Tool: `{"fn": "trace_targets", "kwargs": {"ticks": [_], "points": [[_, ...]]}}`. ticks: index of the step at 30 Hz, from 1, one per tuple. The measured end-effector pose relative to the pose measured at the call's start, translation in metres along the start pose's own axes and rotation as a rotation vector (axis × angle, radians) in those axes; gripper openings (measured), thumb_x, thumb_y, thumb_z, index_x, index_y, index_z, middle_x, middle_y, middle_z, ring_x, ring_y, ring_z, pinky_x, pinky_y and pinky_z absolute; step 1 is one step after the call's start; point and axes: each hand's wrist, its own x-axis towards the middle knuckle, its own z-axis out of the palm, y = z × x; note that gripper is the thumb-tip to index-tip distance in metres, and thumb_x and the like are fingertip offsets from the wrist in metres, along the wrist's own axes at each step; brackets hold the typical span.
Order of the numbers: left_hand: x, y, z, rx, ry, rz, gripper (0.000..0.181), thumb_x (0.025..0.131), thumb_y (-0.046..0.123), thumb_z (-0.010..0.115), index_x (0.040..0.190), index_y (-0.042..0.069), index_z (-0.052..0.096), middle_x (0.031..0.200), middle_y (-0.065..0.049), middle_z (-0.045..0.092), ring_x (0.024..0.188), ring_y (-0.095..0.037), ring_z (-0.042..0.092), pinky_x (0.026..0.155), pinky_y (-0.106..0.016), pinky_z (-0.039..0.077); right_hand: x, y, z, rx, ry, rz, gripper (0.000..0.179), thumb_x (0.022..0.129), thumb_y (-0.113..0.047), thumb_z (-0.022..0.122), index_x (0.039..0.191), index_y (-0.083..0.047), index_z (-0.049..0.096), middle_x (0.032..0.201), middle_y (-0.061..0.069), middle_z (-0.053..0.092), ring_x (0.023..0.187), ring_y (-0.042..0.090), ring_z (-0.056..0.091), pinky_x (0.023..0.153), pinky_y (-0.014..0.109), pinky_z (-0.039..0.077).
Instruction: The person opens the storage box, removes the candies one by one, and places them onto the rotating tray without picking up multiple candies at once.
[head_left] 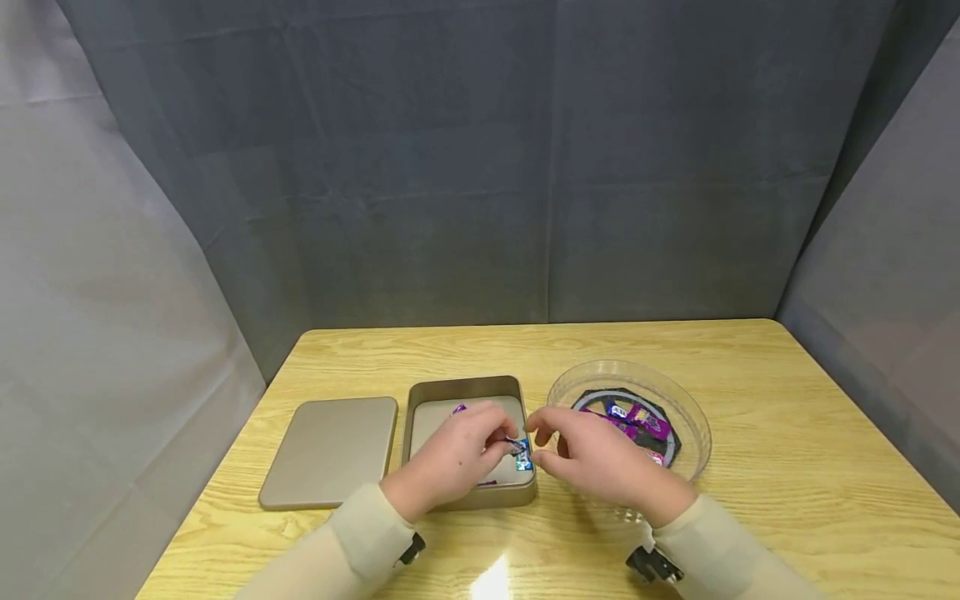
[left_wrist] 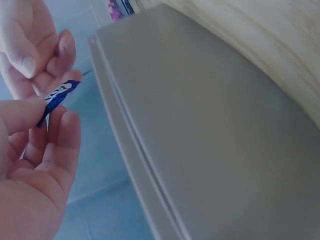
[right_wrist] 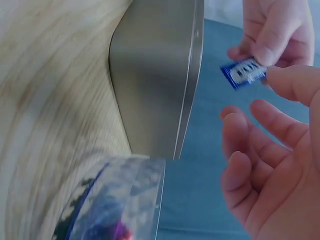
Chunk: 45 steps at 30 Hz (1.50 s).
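Note:
My left hand is over the open tin, pinching a small blue-and-white wrapped candy between thumb and fingertips. Just to the right, over the tin's right wall, my right hand has its thumb and fingers apart and loosely bent, with nothing between them. In the right wrist view the right thumb overlaps the edge of the candy. A light-blue wrapped candy lies in the tin's right side, and a purple one shows near the back, partly hidden by the left hand.
The tin's flat lid lies on the table to the left. At right, a clear round bowl holds several purple, blue and pink wrapped candies, partly behind the right hand. Grey cloth hangs behind the wooden table.

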Motion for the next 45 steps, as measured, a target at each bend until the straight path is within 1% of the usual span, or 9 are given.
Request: {"fn": "trace_targets", "kwargs": {"ticks": [4,7,12,15,19,23,29,37,45], "points": [[0.0,0.008,0.002,-0.051,-0.01,0.003,0.01,0.098,0.009,0.068,0.104,0.016,0.063,0.096,0.011,0.056,0.084,-0.004,0.052,0.072,-0.017,0.048,0.001,-0.004,0.004,0.032,-0.014,-0.029,0.032,0.094,-0.029,0.073,0.124,-0.024,0.062,0.09,-0.014,0.062,0.069,0.004,0.054,0.058,0.026,0.049],[0.001,0.012,0.005,-0.056,-0.012,0.017,0.011,0.098,0.008,0.066,0.104,0.016,0.063,0.099,0.01,0.056,0.087,-0.003,0.052,0.075,-0.016,0.048,0.001,-0.005,0.006,0.045,-0.014,-0.042,0.03,0.095,-0.029,0.073,0.122,-0.024,0.061,0.087,-0.015,0.061,0.067,0.004,0.054,0.057,0.026,0.049],[0.002,0.014,0.011,-0.051,0.012,0.044,0.011,0.098,0.004,0.064,0.102,0.015,0.064,0.1,0.007,0.058,0.088,-0.003,0.053,0.077,-0.015,0.048,0.0,-0.005,0.006,0.028,-0.006,-0.066,0.015,0.095,-0.025,0.073,0.104,-0.026,0.06,0.081,-0.016,0.057,0.066,0.004,0.052,0.058,0.026,0.048],[0.002,0.015,0.013,-0.055,0.016,0.037,0.01,0.098,0.004,0.064,0.102,0.014,0.064,0.1,0.007,0.058,0.088,-0.004,0.053,0.077,-0.015,0.048,0.001,-0.003,0.006,0.01,0.0,-0.075,0.014,0.095,-0.025,0.073,0.095,-0.027,0.059,0.075,-0.016,0.054,0.064,0.003,0.05,0.057,0.026,0.046],[0.003,0.015,0.015,-0.026,0.005,0.043,0.01,0.099,0.006,0.064,0.106,0.014,0.064,0.101,0.007,0.058,0.09,-0.004,0.053,0.079,-0.015,0.047,-0.001,0.002,0.005,-0.006,0.006,-0.062,0.013,0.095,-0.025,0.072,0.093,-0.029,0.06,0.075,-0.018,0.054,0.065,0.003,0.049,0.057,0.026,0.045],[0.002,0.013,0.016,0.032,0.0,0.063,0.014,0.098,0.008,0.064,0.111,0.014,0.064,0.105,0.006,0.058,0.093,-0.004,0.057,0.081,-0.014,0.047,-0.004,0.016,0.002,-0.025,0.009,-0.021,0.01,0.095,-0.024,0.072,0.096,-0.028,0.063,0.078,-0.018,0.055,0.067,0.003,0.05,0.059,0.026,0.046],[-0.001,0.007,0.018,0.117,0.016,0.086,0.016,0.096,0.013,0.067,0.111,0.016,0.064,0.107,0.007,0.058,0.096,-0.008,0.059,0.083,-0.019,0.049,-0.008,0.05,-0.006,-0.076,0.025,0.074,0.011,0.095,-0.021,0.072,0.094,-0.025,0.062,0.077,-0.015,0.056,0.065,0.006,0.049,0.059,0.028,0.044],[-0.001,-0.001,0.015,0.143,-0.01,0.048,0.017,0.096,0.015,0.068,0.113,0.015,0.065,0.106,0.004,0.06,0.096,-0.008,0.058,0.083,-0.021,0.05,-0.02,0.089,-0.024,-0.143,0.027,0.189,0.009,0.095,-0.019,0.07,0.096,-0.018,0.062,0.074,-0.007,0.054,0.063,0.013,0.046,0.06,0.033,0.04],[-0.004,-0.006,0.015,0.152,-0.037,0.005,0.016,0.097,0.017,0.067,0.113,0.015,0.066,0.106,0.005,0.06,0.097,-0.008,0.058,0.085,-0.023,0.05,-0.025,0.106,-0.023,-0.217,0.009,0.277,0.011,0.091,-0.017,0.069,0.088,-0.018,0.058,0.072,-0.004,0.053,0.065,0.016,0.048,0.059,0.034,0.039]]}}
